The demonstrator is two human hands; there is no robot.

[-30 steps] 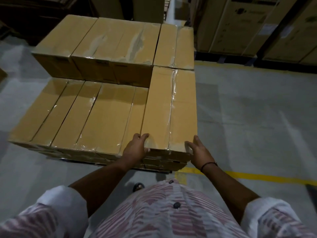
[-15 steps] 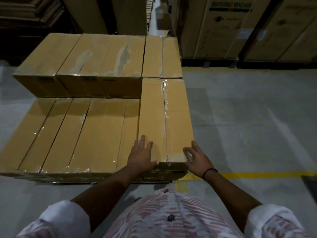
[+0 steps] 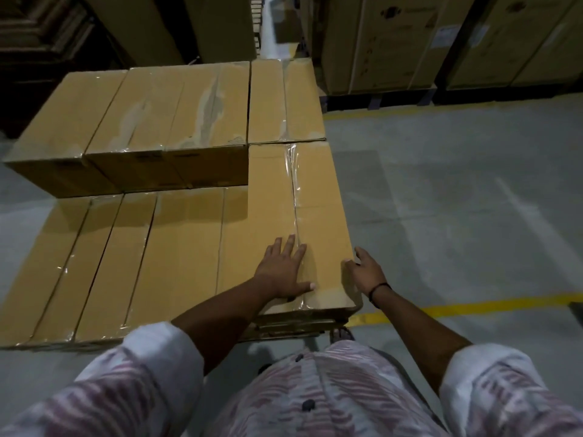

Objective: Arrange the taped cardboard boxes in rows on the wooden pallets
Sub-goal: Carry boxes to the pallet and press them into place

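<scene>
A long taped cardboard box (image 3: 315,200) lies at the right end of the stack, its tape seam running away from me. My left hand (image 3: 284,269) rests flat on its top near the front end, fingers spread. My right hand (image 3: 366,269) touches the box's right front edge with fingers extended. Behind it sits another taped box (image 3: 285,102) at the same height. To the left, a lower row of boxes (image 3: 126,263) lies side by side, with a raised back row (image 3: 138,127) on top. Only a sliver of the wooden pallet (image 3: 290,326) shows under the front edge.
Grey concrete floor (image 3: 457,200) spreads to the right, crossed by a yellow line (image 3: 473,307). Large printed cartons (image 3: 410,42) stand along the back right. Dark stacked material (image 3: 38,42) fills the back left. A narrow aisle (image 3: 271,33) runs between tall cartons.
My left hand slid from gripping the box's front corner onto its top and now lies flat. My right hand shifted up along the right edge. The view moved closer to the stack.
</scene>
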